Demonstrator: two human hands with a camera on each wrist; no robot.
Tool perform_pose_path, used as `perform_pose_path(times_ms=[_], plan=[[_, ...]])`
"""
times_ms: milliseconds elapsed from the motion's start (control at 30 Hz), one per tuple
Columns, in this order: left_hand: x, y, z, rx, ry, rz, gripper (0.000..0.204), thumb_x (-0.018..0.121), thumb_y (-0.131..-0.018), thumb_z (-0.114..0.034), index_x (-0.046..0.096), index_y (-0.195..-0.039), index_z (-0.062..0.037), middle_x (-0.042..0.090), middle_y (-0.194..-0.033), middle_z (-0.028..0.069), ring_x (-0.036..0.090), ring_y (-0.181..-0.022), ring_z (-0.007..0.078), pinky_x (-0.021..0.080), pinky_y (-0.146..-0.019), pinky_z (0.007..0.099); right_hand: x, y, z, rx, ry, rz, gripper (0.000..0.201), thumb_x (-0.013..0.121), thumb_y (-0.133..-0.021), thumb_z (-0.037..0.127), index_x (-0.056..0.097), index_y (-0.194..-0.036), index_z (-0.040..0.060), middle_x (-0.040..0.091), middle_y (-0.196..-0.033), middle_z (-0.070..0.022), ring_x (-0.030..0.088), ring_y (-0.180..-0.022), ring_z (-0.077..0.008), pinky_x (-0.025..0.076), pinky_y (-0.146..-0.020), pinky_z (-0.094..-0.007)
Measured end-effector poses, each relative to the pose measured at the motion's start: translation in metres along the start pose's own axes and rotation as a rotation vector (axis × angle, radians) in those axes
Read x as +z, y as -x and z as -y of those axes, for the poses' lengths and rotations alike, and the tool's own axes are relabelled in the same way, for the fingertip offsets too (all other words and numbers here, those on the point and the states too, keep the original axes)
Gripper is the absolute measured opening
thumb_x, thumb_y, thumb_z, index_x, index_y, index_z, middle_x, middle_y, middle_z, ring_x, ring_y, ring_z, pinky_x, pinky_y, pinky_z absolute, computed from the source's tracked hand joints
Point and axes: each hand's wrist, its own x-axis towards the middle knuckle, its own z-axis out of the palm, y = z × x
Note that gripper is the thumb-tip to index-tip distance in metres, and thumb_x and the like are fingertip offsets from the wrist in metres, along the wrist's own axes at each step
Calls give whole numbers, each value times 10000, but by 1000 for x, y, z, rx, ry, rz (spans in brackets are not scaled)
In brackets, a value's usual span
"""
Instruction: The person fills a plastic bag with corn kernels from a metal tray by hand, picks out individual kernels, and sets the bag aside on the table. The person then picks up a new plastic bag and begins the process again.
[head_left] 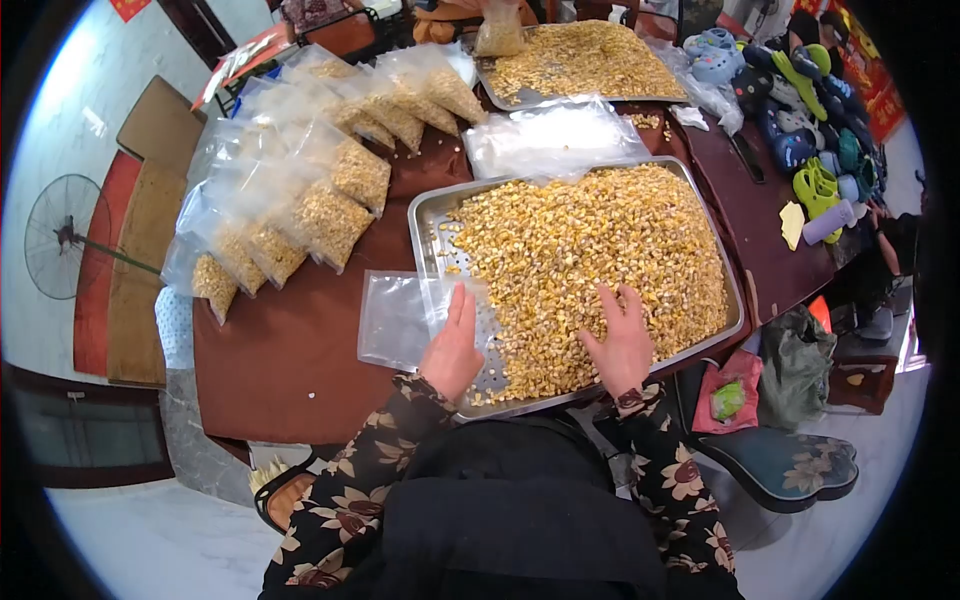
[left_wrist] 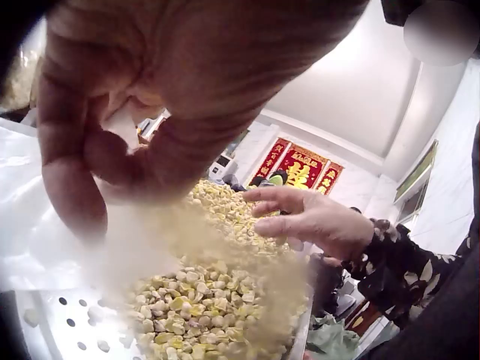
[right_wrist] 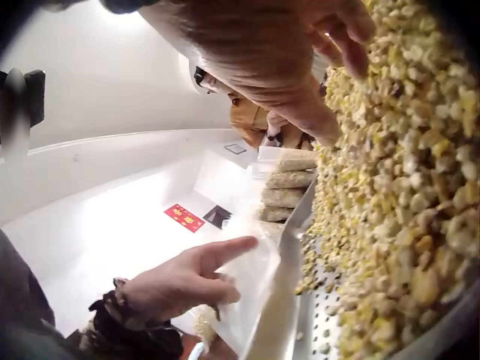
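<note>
Broad and shallow, a metal tray bears a thick heap of dried yellow corn kernels. Over the heap's near right part, my right hand has its thumb and fingers spread; in the right wrist view its fingertips are right at the kernels. At the tray's left rim, my left hand has its fingers extended, overlapping a clear plastic bag. In the right wrist view that left hand has index finger and thumb apart, against the bag. Plastic film lies by its fingertips in the left wrist view.
Filled kernel bags stand in rows at the left. Beyond the tray lie a stack of clear bags and a second kernel tray. Clog shoes pile up at the right. A dark stool stands by the table.
</note>
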Motion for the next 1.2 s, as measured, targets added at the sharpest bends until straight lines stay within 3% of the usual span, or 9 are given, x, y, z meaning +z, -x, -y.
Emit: perform_pose_path(times_ms=[200,433,467,500,567,667,967,1067,1200], plan=[[7,-6,9,98,8,-57,773,523,-634,63,234,-1351,77,161,-1462,243,547,-941,434,482,-744,438,25,-9,3,55,-45,11,479,690,-731,111,525,-1180,121,493,-1082,-150,555,-923,-325,475,-719,-411],[3,-12,12,80,159,-5,787,566,-678,-11,213,-1378,59,154,-1467,250,461,-1139,406,432,-889,383,43,-33,-15,5,-384,-43,274,623,-797,92,574,-1067,90,547,-833,-99,573,-703,-251,465,-631,-352],[3,-12,12,74,187,4,794,572,-678,-17,209,-1381,59,161,-1465,251,452,-1160,399,425,-902,378,44,-37,-8,103,-562,54,223,622,-824,110,580,-1036,57,536,-718,-60,531,-617,-155,432,-541,-294],[4,-12,11,75,191,5,794,572,-678,-17,209,-1381,59,161,-1465,251,452,-1160,399,425,-902,378,44,-40,-2,104,-558,55,223,622,-824,110,580,-1036,57,536,-718,-60,531,-617,-155,432,-541,-294],[4,-13,10,52,202,6,802,581,-680,-29,204,-1382,64,165,-1465,252,449,-1168,388,423,-906,371,33,-45,24,579,-1386,627,159,604,-852,123,590,-985,38,552,-751,-8,459,-566,-64,367,-487,-224],[8,-12,16,133,146,-48,806,585,-684,-39,201,-1385,61,153,-1471,245,450,-1167,386,419,-914,374,51,-45,49,666,-1609,917,141,587,-874,152,592,-944,29,554,-739,-3,421,-529,-37,314,-445,-185],[-6,0,26,32,348,-32,851,567,-673,20,166,-1423,9,144,-1500,178,518,-723,199,476,-696,306,71,-60,92,394,-992,954,204,524,-884,182,618,-963,18,540,-643,2,467,-458,-71,375,-410,-227],[-10,1,28,7,395,-53,865,563,-669,45,152,-1429,1,142,-1504,163,503,-665,177,479,-641,300,82,-62,97,53,-761,779,312,509,-825,185,616,-1030,-24,610,-654,-149,599,-473,-209,490,-509,-331],[-14,2,28,-14,399,-63,867,568,-666,57,157,-1428,2,140,-1504,164,516,-665,173,487,-626,294,80,-61,109,-8,-655,748,302,508,-820,173,618,-1019,-26,625,-730,-198,639,-595,-279,503,-593,-374]])
